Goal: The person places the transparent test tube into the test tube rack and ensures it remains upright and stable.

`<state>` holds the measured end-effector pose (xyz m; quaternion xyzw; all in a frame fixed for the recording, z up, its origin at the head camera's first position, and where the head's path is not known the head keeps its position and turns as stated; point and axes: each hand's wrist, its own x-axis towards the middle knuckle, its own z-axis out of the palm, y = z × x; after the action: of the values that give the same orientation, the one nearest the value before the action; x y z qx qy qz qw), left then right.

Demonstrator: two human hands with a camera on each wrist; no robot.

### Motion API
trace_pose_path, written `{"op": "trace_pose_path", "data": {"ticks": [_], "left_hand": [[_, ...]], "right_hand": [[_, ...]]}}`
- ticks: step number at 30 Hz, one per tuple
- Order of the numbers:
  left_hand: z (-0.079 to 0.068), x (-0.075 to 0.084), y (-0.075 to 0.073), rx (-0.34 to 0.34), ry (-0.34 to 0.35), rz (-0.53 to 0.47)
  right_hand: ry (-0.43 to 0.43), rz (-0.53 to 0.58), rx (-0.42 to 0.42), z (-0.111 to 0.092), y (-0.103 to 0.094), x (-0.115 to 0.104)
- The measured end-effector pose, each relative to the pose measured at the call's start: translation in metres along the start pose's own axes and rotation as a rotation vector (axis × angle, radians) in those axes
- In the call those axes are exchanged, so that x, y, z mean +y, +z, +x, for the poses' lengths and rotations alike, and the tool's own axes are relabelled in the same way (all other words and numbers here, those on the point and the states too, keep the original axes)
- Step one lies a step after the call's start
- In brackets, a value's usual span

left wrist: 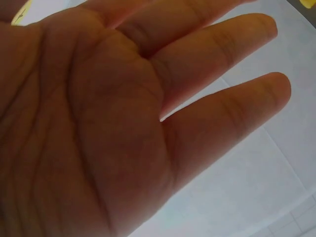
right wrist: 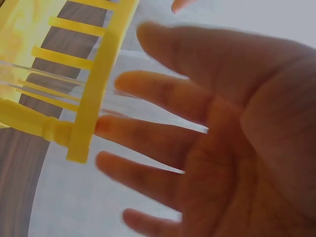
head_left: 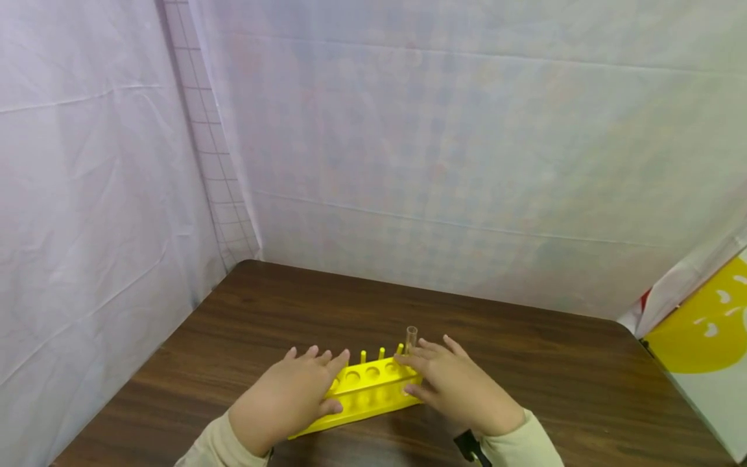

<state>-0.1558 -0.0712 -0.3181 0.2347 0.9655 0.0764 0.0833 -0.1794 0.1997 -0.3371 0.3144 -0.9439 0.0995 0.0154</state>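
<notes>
A yellow test tube rack [head_left: 371, 399] stands on the table, its top board showing round holes and a row of upright pegs behind. One clear test tube [head_left: 412, 335] rises from the rack's right end. Over the left end lies my left hand [head_left: 288, 394], palm down with fingers spread; the left wrist view shows its bare palm. My right hand [head_left: 458, 388] is at the opposite end, fingers extended beside the tube. In the right wrist view its fingertips [right wrist: 106, 127] reach the edge of the rack's top board, and nothing is gripped.
The dark wood table [head_left: 280, 311] has white sheeting [head_left: 467, 162] hanging behind it and along its left side. A yellow and white panel [head_left: 694, 344] stands at the right edge. Near the right sleeve is a small black object [head_left: 469, 446].
</notes>
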Motion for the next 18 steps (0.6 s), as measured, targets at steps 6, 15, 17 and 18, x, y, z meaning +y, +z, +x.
{"op": "trace_pose_path", "data": {"ticks": [6,15,17,18], "left_hand": [[0.003,0.001,0.001,-0.013,0.007,0.039],[0.006,0.003,0.011,0.107,0.099,0.143],[0.006,0.003,0.014,0.128,0.108,0.159],[0.006,0.003,0.015,0.132,0.108,0.163]], "right_hand": [[-0.020,0.007,0.370,0.007,-0.002,-0.001],[0.240,0.040,0.560,-0.004,-0.021,0.016],[0.303,0.035,0.452,-0.004,-0.020,0.023],[0.324,0.036,0.391,-0.003,-0.018,0.026]]}}
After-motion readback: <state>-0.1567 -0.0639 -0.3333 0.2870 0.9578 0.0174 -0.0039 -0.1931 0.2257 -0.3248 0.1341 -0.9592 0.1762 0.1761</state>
